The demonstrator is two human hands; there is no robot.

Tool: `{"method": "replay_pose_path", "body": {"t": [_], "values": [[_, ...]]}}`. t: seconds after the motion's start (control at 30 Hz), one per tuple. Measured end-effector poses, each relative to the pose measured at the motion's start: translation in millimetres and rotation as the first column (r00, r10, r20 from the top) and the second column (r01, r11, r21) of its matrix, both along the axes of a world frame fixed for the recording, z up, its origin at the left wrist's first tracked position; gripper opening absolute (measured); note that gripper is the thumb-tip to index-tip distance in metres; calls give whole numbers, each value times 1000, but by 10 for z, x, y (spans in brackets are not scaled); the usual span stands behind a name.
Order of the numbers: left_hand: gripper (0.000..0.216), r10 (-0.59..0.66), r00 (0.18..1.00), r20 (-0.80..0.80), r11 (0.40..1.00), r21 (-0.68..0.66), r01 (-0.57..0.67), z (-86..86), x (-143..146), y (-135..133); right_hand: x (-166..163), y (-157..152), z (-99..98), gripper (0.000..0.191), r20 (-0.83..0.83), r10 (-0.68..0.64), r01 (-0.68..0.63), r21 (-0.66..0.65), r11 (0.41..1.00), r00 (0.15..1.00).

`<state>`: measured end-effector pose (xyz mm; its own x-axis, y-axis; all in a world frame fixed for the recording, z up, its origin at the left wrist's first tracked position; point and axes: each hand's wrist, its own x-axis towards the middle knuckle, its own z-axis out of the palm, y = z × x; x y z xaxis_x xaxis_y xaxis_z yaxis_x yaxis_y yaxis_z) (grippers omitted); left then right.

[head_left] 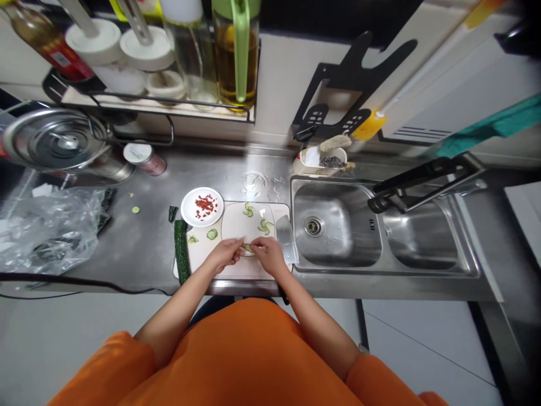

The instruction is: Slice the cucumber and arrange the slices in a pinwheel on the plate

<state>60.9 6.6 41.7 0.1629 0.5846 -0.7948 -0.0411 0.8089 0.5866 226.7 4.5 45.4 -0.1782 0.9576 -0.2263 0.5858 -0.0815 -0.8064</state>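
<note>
My left hand (226, 254) and my right hand (267, 254) meet at the near edge of a white rectangular plate (236, 223), fingers pinched on small cucumber slices (248, 247). Two pinwheel groups of cucumber slices (249, 210) (266, 226) lie on the plate. The plate rests on a pale cutting board (203, 251). A whole cucumber (181, 251) lies along the board's left edge. Loose slices (212, 233) sit on the board. A round white dish with chopped red chili (202, 206) stands at the board's far left. A cleaver blade (285, 237) lies at the board's right edge.
A steel double sink (338, 225) with a black faucet (422, 180) is to the right. A crumpled plastic bag (46, 225) and a steel pot (59, 141) sit at left. A rack of oil bottles and jars (169, 56) hangs behind. A soap dish (321, 160) stands behind the sink.
</note>
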Motion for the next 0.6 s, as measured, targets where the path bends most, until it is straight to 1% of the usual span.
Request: {"method": "replay_pose_path", "body": {"t": [0.07, 0.17, 0.27, 0.37, 0.47, 0.6], "values": [[44, 11, 999, 33, 998, -64, -9, 12, 26, 18, 7, 10, 15, 14, -6, 26, -26, 8, 1000, 1000], [39, 39, 998, 42, 997, -63, -37, 15, 50, 60, 6, 18, 7, 14, -1, 27, -27, -10, 1000, 1000], [31, 60, 998, 28, 998, 14, -60, -13, 50, 108, -6, 10, -52, 13, -15, -28, 26, -91, 996, 999], [28, 57, 998, -31, 989, 142, -52, -49, 42, 144, -30, -6, -137, 14, -23, -103, 97, -188, 977, 994], [28, 1, 983, -183, 965, 257, 47, -73, 43, 156, -60, -12, -201, 15, 39, -131, 137, -224, 965, 991], [22, -81, 912, -402, 915, 332, 228, -111, 51, 153, -100, -3, -226, 16, 173, -114, 155, -241, 958, 978]]}}
